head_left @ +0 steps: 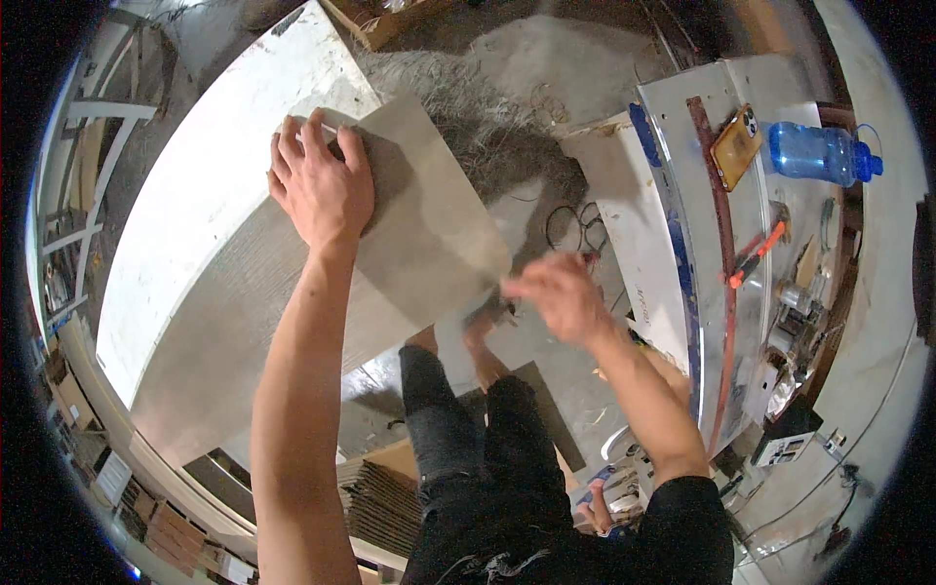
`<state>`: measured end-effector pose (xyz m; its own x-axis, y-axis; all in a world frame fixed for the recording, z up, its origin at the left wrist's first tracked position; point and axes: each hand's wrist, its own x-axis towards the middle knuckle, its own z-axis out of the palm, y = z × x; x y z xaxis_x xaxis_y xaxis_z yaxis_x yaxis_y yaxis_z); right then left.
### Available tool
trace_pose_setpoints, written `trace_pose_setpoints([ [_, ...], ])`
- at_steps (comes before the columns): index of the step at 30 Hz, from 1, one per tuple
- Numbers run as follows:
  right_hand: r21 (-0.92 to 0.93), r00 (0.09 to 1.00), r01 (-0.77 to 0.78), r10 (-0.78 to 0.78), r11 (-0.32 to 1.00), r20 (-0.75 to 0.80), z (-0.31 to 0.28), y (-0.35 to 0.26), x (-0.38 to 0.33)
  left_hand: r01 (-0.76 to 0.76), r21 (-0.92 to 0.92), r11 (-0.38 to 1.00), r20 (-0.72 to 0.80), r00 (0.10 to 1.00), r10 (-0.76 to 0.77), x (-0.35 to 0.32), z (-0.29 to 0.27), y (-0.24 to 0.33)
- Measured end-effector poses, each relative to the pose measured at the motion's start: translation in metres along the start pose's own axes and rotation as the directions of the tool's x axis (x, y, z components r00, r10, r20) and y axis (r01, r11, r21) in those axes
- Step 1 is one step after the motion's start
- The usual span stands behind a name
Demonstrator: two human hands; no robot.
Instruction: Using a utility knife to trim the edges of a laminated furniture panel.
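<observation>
Your left hand (322, 185) lies flat, fingers spread, on the far corner of the grey metal sheet (429, 234), pressing it down against the large white slab (224, 175) that carries it. The sheet lies tilted, with its near-right corner overhanging the slab's right edge above the floor (546, 58).

Your right hand (556, 292) is at that overhanging corner. It is blurred, so whether its grip is pinching the sheet's edge or is loose cannot be told.

To handle the sheet well, in my judgement:
1. Keep the left palm flat and its weight over the slab, not over the overhang.
2. Take the free corner with the fingertips on the face, clear of the cut edge.
3. Move both hands together so the sheet does not pivot.

Containers: a blue bottle (819, 153) lies on its side at the far end of the tabletop (673, 127) to your right; its contents cannot be made out. An open cardboard box (375, 18) stands on the floor beyond the slab, contents unclear.
</observation>
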<state>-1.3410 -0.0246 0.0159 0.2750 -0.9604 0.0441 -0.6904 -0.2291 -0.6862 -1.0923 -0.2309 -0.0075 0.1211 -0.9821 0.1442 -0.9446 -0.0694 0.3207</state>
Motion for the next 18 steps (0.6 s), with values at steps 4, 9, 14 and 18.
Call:
trace_pose_setpoints([
  [4,0.093,0.959,-0.148,0.166,0.985,-0.228,0.009,-0.017,-0.016,0.016,0.027,1.0,0.048,0.999,-0.018,0.0,-0.002,0.0],
  [9,0.136,0.896,-0.266,0.297,0.954,-0.331,0.044,-0.006,0.015,-0.047,-0.016,0.999,0.071,0.996,0.048,0.0,-0.003,0.0],
  [14,0.214,0.662,-0.45,0.485,0.867,-0.572,0.112,-0.076,-0.003,-0.186,-0.065,0.98,0.116,0.974,0.192,-0.004,-0.007,-0.004],
  [18,-0.008,0.716,-0.46,0.366,0.888,-0.595,0.122,-0.103,0.0,-0.241,-0.116,0.964,0.137,0.957,0.256,-0.002,-0.012,-0.002],
])
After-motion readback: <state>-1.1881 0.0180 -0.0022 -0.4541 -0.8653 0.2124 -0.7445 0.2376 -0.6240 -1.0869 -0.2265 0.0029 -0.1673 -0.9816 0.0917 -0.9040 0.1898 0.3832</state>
